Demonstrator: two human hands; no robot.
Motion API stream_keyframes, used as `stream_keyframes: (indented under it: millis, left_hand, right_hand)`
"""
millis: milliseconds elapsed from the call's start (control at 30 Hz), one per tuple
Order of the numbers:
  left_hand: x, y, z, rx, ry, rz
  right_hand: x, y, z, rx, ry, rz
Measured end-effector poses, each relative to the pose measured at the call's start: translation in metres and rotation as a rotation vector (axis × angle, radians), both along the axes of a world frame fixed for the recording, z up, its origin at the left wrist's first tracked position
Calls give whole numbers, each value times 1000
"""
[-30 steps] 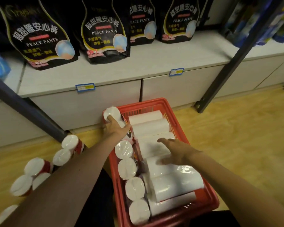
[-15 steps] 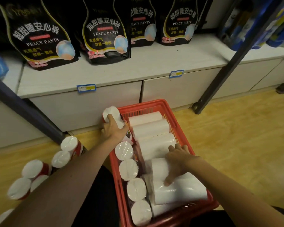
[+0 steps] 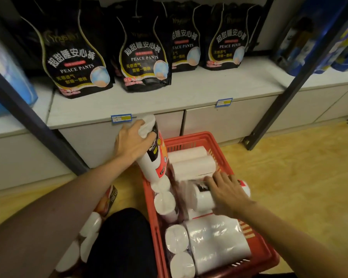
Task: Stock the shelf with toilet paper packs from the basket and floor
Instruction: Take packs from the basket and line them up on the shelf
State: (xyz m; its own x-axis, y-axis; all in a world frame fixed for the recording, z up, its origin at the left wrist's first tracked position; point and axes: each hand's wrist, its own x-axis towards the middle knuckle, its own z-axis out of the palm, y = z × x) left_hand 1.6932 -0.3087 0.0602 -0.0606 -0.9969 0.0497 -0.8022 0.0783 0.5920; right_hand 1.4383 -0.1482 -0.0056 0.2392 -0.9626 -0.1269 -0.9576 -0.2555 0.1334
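At lower left, packs (image 3: 89, 235) lie on the floor. Left of centre, the left hand (image 3: 133, 141) grips a tilted pack (image 3: 153, 155) over the red basket (image 3: 193, 140). At centre right, the right hand (image 3: 228, 194) clasps a blurred pack (image 3: 202, 194) inside.

The red basket (image 3: 191, 140) is moulded plastic with a slotted, lattice-like wall and a dull sheen. The toilet paper packs (image 3: 217, 243) in it are wrapped in clear glossy film that catches white glare; the roll ends look soft and matt. The tall pack (image 3: 155, 157) carries a smooth printed wrapper. The black pouches (image 3: 76, 63) are shiny plastic. The shelf (image 3: 189, 89) is pale, matt and smooth, its upright post (image 3: 289, 89) dark painted metal. The floor (image 3: 289, 177) looks like yellow wood-grain laminate with a faint gloss.
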Motion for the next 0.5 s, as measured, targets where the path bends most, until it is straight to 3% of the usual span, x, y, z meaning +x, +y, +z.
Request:
stream_keyframes:
  millis: [100,267,367,500]
  left_hand:
    - [3,3,-1,37,-25,-56]
    - [1,8,-1,55,-86,-123]
    - [1,9,-5,69,-60,-138]
    - [0,10,-2,24,-40,-143]
  right_hand:
    - [15,15,-20,97,89,109]
    - [12,19,-28,261,-58,167]
    - [5,8,-15,254,-234,9]
    - [-8,-6,-16,222,-197,-180]
